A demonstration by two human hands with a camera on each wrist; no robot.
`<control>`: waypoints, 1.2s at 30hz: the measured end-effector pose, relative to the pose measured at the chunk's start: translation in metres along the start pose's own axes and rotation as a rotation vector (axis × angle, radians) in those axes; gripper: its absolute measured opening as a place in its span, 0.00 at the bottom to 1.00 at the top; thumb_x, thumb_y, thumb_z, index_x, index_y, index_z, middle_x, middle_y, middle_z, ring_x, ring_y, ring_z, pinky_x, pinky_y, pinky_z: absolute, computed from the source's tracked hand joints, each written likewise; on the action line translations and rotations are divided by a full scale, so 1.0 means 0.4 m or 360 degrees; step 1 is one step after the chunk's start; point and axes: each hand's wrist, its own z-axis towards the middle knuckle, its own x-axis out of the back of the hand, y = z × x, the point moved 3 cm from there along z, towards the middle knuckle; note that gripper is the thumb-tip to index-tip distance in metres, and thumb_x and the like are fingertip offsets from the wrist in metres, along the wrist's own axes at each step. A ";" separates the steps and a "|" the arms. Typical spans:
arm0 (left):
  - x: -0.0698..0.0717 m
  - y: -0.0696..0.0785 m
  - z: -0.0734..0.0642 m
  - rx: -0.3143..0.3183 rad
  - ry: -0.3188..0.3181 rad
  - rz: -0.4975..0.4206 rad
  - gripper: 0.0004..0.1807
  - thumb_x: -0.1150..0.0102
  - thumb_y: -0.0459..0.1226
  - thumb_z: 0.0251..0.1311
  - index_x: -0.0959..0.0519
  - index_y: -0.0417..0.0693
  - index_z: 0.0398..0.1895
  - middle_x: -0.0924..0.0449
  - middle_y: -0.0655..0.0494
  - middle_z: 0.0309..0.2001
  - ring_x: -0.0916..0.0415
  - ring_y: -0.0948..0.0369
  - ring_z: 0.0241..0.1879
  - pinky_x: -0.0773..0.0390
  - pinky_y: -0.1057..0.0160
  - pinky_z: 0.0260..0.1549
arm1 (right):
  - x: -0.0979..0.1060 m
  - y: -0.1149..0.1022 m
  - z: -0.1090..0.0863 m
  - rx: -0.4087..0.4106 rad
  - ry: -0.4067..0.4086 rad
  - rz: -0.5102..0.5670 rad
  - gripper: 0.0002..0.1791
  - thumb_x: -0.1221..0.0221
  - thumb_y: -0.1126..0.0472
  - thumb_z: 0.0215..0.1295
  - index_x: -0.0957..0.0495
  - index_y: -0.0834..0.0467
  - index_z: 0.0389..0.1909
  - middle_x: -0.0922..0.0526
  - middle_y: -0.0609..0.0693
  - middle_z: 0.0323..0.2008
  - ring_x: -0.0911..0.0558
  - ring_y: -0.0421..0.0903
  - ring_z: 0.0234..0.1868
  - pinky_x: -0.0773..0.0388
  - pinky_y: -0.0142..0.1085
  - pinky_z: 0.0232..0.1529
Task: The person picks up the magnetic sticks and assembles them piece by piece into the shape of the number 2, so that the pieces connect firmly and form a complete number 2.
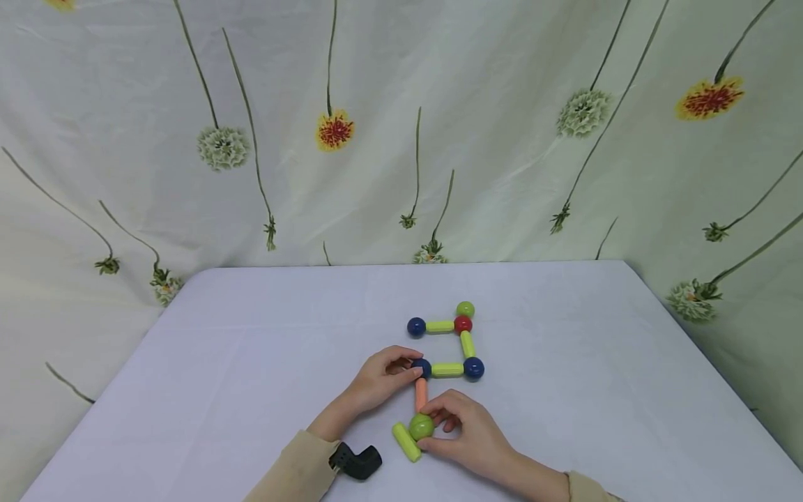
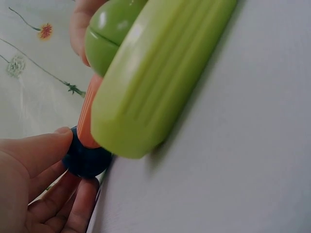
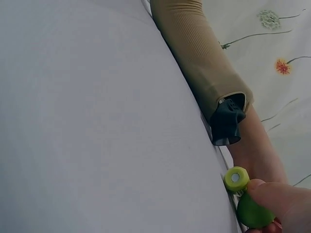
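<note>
On the white table lies a chain of magnetic rods and balls. My left hand (image 1: pixel 380 378) pinches a dark blue ball (image 2: pixel 86 158) between thumb and fingers. An orange rod (image 1: pixel 421 395) runs from that ball to a green ball (image 1: pixel 422 427), which my right hand (image 1: pixel 467 431) holds between thumb and fingers. Beside the green ball, on its left, a loose-ended yellow-green rod (image 1: pixel 406 442) lies slanted; in the right wrist view its round end (image 3: pixel 235 178) shows a metal disc close to the thumb.
Beyond the hands the chain continues with a yellow-green rod (image 1: pixel 447 370), a blue ball (image 1: pixel 473 368), another upright-running rod (image 1: pixel 468 344), a red ball (image 1: pixel 463 324), a green ball (image 1: pixel 465 309), a further rod (image 1: pixel 440 326) and a blue ball (image 1: pixel 417 327). A flowered cloth (image 1: pixel 376 139) hangs behind the table (image 1: pixel 251 335).
</note>
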 end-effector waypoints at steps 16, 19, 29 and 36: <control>0.001 0.005 -0.004 0.0006 0.0003 -0.0010 0.16 0.39 0.43 0.60 0.21 0.47 0.49 0.23 0.57 0.43 0.27 0.59 0.43 0.26 0.67 0.42 | -0.007 -0.020 -0.026 -0.0036 0.0156 -0.0028 0.18 0.31 0.45 0.50 0.23 0.48 0.38 0.24 0.39 0.33 0.24 0.38 0.34 0.25 0.30 0.37; 0.001 0.003 -0.002 0.0002 0.0002 -0.0017 0.16 0.39 0.43 0.60 0.21 0.46 0.49 0.23 0.56 0.44 0.27 0.59 0.43 0.26 0.67 0.42 | -0.009 -0.020 -0.030 -0.0063 0.0157 -0.0022 0.17 0.31 0.45 0.50 0.23 0.47 0.37 0.24 0.39 0.32 0.25 0.37 0.33 0.25 0.30 0.37; -0.001 -0.002 0.001 0.0001 -0.0001 -0.0042 0.16 0.38 0.42 0.59 0.21 0.47 0.49 0.22 0.56 0.45 0.27 0.60 0.44 0.27 0.67 0.43 | -0.017 -0.034 -0.051 -0.0172 0.0064 0.0020 0.15 0.32 0.46 0.51 0.22 0.48 0.34 0.23 0.40 0.31 0.25 0.36 0.32 0.25 0.30 0.36; -0.001 0.001 0.000 0.0013 0.0015 -0.0061 0.15 0.38 0.40 0.59 0.21 0.47 0.49 0.22 0.55 0.45 0.28 0.60 0.44 0.27 0.67 0.43 | -0.022 -0.041 -0.057 -0.0173 0.0090 0.0013 0.16 0.31 0.46 0.50 0.22 0.49 0.34 0.23 0.38 0.31 0.25 0.35 0.32 0.26 0.29 0.35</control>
